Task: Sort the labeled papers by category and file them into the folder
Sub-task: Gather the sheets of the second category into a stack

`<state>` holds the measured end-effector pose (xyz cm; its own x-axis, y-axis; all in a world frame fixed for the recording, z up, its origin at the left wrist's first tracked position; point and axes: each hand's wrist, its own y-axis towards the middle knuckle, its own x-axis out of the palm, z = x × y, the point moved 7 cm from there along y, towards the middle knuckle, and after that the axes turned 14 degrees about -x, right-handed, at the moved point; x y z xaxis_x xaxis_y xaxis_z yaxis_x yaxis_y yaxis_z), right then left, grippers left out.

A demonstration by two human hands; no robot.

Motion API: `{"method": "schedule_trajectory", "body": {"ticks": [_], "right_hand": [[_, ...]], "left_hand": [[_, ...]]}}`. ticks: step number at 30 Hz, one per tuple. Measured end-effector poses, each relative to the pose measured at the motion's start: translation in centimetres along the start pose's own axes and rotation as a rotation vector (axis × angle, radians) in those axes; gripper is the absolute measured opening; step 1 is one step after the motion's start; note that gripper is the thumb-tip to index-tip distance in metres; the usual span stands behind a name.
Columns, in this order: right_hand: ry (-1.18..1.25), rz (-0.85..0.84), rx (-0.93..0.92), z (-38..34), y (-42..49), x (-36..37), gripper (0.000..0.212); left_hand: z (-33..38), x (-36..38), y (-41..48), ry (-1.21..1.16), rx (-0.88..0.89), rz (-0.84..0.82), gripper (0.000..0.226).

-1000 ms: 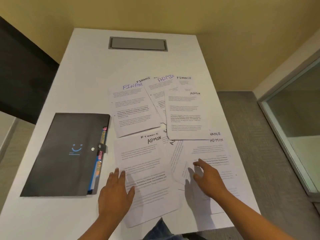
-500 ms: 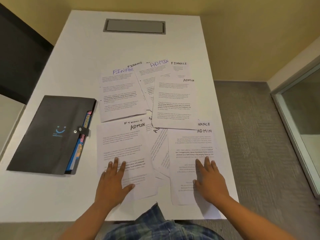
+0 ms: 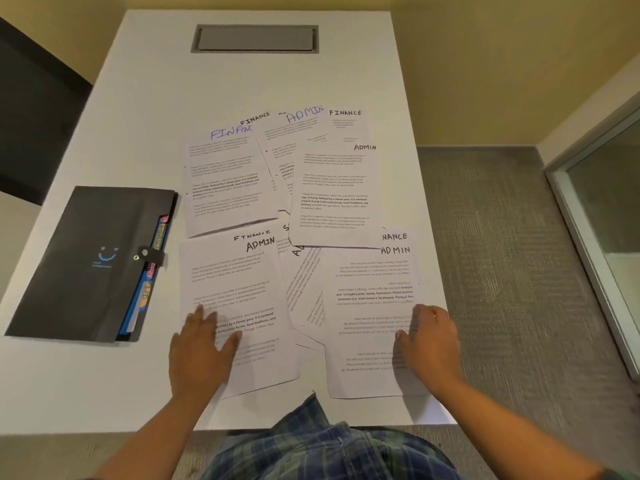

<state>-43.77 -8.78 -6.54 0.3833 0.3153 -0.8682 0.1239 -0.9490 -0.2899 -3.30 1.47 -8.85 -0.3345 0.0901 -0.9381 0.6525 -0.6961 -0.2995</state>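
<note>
Several printed sheets headed FINANCE or ADMIN lie overlapping on the white table [image 3: 131, 116]. My left hand [image 3: 201, 348] rests flat on the lower part of the near-left ADMIN sheet [image 3: 235, 271]. At the right edge of an upside-down sheet [image 3: 367, 323], my right hand [image 3: 431, 344] has its fingers curled and its thumb lying on top of the paper. A black expanding folder [image 3: 86, 258] lies to the left, strap snapped closed, coloured tabs [image 3: 156, 268] showing along its right side. Farther back are a blue FINANCE sheet [image 3: 225, 174] and another ADMIN sheet [image 3: 334, 195].
A grey cable hatch [image 3: 254, 38] is set into the table's far end. The table's right edge runs just beside my right hand, with grey carpet [image 3: 502, 271] beyond it and a glass partition [image 3: 606, 209] at far right.
My right hand slid from the middle of the upside-down sheet to its right edge and its fingers curled. My left hand stayed on the near-left ADMIN sheet.
</note>
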Motion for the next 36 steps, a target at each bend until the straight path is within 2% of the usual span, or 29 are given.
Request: {"method": "schedule_trajectory", "body": {"ticks": [2, 4, 7, 11, 14, 16, 18, 21, 23, 27, 28, 36], "right_hand": [[0.026, 0.01, 0.065, 1.2, 0.1, -0.2, 0.044], [0.056, 0.002, 0.121, 2.0, 0.1, -0.3, 0.044], [0.056, -0.031, 0.167, 2.4, 0.2, -0.1, 0.05], [0.106, -0.055, 0.225, 2.9, 0.4, 0.4, 0.06], [0.207, -0.065, 0.3, 3.2, 0.3, 0.9, 0.068], [0.238, -0.064, 0.304, 3.2, 0.4, 1.0, 0.061], [0.241, -0.052, 0.276, 2.8, 0.4, 0.9, 0.042], [0.231, -0.025, 0.199, 2.3, 0.3, 0.6, 0.023], [0.247, 0.006, 0.145, 1.8, -0.1, 0.2, 0.023], [0.226, 0.059, 0.079, 0.8, -0.9, -1.5, 0.015], [0.209, 0.07, 0.067, 0.6, -1.1, -2.0, 0.015], [0.203, 0.234, -0.017, -2.0, -4.5, -6.4, 0.023]], "left_hand": [[-1.2, -0.9, 0.3, -0.098, -0.207, 0.049, 0.071], [-2.4, -1.4, 0.5, -0.156, -0.425, 0.019, 0.075], [-3.4, -1.4, 0.9, -0.196, -0.58, -0.055, 0.078], [-3.5, -1.2, 1.4, -0.38, -0.614, -0.121, 0.083], [-3.6, -1.6, 1.5, -0.429, -0.636, -0.142, 0.084], [-3.9, -1.8, 1.6, -0.382, -0.654, -0.141, 0.084], [-4.2, -2.0, 1.6, -0.361, -0.669, -0.135, 0.085], [-4.6, -1.7, 1.7, -0.442, -0.677, -0.152, 0.085], [-4.9, -1.4, 1.8, -0.514, -0.684, -0.182, 0.078], [-5.2, -1.7, 1.9, -0.525, -0.63, -0.158, 0.035], [-5.2, -2.0, 2.0, -0.53, -0.615, -0.134, 0.031], [-5.3, -5.4, 2.0, -0.569, -0.392, -0.088, 0.029]]}}
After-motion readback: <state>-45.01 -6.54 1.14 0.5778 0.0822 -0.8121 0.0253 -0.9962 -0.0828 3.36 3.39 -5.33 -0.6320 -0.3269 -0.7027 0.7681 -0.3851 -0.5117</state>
